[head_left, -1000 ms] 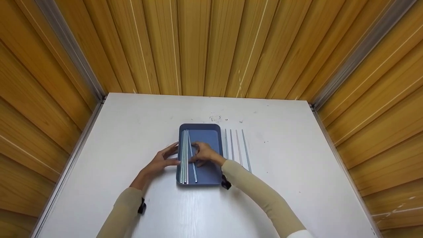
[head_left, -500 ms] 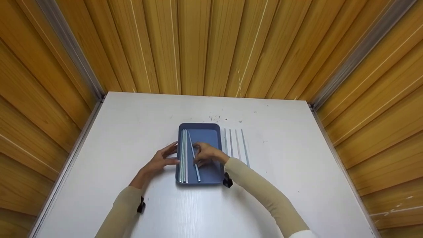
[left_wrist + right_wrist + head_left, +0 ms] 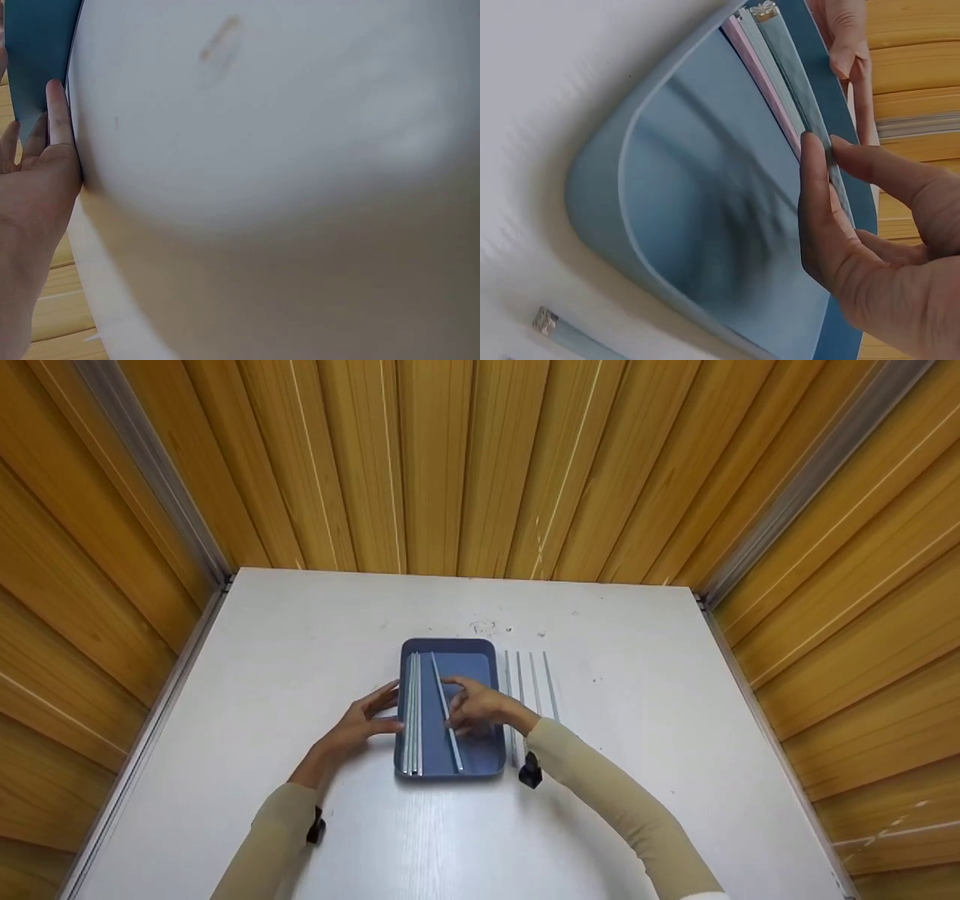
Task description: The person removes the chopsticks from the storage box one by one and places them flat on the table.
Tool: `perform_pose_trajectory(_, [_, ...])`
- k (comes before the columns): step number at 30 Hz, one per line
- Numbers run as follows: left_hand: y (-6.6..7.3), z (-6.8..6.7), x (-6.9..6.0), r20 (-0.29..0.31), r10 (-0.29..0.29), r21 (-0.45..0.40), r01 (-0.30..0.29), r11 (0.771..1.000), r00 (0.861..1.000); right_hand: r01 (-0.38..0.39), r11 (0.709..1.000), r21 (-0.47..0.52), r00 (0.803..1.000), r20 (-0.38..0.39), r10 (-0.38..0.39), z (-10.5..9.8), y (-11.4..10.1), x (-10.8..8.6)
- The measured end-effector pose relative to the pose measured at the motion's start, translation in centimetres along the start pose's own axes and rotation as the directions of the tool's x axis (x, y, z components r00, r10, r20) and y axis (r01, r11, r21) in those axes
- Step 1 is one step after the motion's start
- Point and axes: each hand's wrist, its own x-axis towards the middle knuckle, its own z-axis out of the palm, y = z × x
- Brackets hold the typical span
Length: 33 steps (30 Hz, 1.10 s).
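Note:
In the head view a blue tray [image 3: 450, 645] stands on the table. Several thin, pale metallic sticks [image 3: 412, 712] lie side by side along its left wall. My right hand [image 3: 480, 709] pinches another stick [image 3: 454, 750], slanted near the tray's middle with its far end closer to the row. The right wrist view shows thumb and fingers of this hand [image 3: 900, 285] on a grey-green stick [image 3: 791, 67], a pink one beside it. Against the tray's left outer wall, my left hand [image 3: 358, 727] rests its extended fingertips and thumb; the left wrist view shows that hand [image 3: 34, 202] at the tray [image 3: 41, 45].
Several more sticks [image 3: 551, 682] lie spaced apart on the white table [image 3: 637, 682], just right of the tray, partly behind my right wrist. A stick's end [image 3: 570, 334] shows outside the tray in the right wrist view. Wood-look panels [image 3: 435, 472] enclose the table's back and sides.
My right hand has moved right with the pinched stick, widening the gap between it and the row on the left. My left hand has stayed at the tray's side.

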Motion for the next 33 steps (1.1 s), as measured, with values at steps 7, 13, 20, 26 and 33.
perform_pose_trajectory(7, [-0.1,-0.1,0.1,0.005,0.017,-0.012,-0.017,1.000,1.000,0.033,0.998,0.046,0.999,-0.011,-0.032,-1.1,-0.4,-1.2])
perform_pose_trajectory(13, [-0.2,-0.1,0.1,0.007,0.020,0.005,-0.020,1.000,1.000,0.053,0.995,0.082,0.998,-0.025,-0.051,-2.3,-0.3,-2.1])
perform_pose_trajectory(20, [-0.1,-0.1,0.1,0.011,0.015,0.001,-0.015,1.000,1.000,0.069,0.994,0.082,0.997,-0.045,-0.066,-3.7,0.2,-3.2])
perform_pose_trajectory(26, [-0.2,-0.1,0.2,0.017,0.030,0.001,-0.030,1.000,0.999,0.068,0.995,0.072,0.996,-0.070,-0.063,-4.9,0.6,-4.3])
perform_pose_trajectory(33, [-0.1,-0.1,0.0,0.002,0.000,0.010,0.000,1.000,1.000,0.069,0.995,0.068,0.995,-0.080,-0.063,-6.5,1.3,-5.6])
